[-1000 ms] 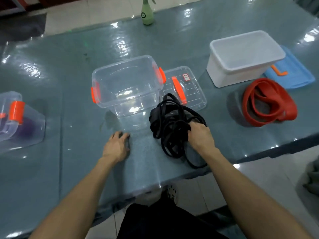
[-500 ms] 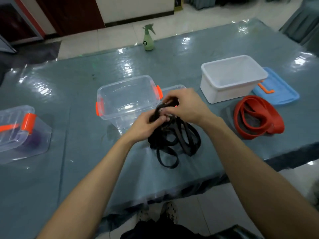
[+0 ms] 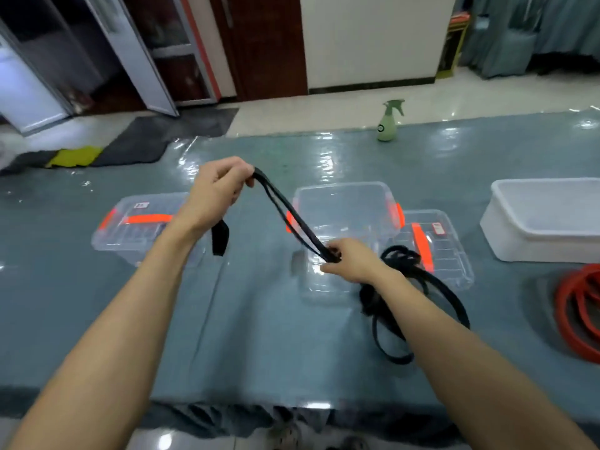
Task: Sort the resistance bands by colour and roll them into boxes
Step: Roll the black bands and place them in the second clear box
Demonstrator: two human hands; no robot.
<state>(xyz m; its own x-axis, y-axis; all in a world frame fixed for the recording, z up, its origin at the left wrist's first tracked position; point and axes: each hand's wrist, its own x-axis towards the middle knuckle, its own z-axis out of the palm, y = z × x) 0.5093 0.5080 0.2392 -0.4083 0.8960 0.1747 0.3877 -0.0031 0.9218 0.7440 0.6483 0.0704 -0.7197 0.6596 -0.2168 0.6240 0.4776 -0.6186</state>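
Observation:
A black resistance band (image 3: 293,219) is stretched in the air between my hands. My left hand (image 3: 216,191), raised above the table, pinches one end, and a short loop hangs below it. My right hand (image 3: 349,259), lower and in front of the open clear box (image 3: 344,203), grips the other end. More black bands (image 3: 418,287) lie tangled on the table behind my right forearm. Red bands (image 3: 574,306) lie coiled at the right edge.
A closed clear box with an orange handle (image 3: 143,222) stands at the left. A clear lid (image 3: 438,245) lies right of the open box. A white tub (image 3: 545,219) is at the right, a green spray bottle (image 3: 388,123) at the table's far edge.
Both hands lifted one black band out of the tangle and drew it apart, the left hand going up and left. The camera tilted upward.

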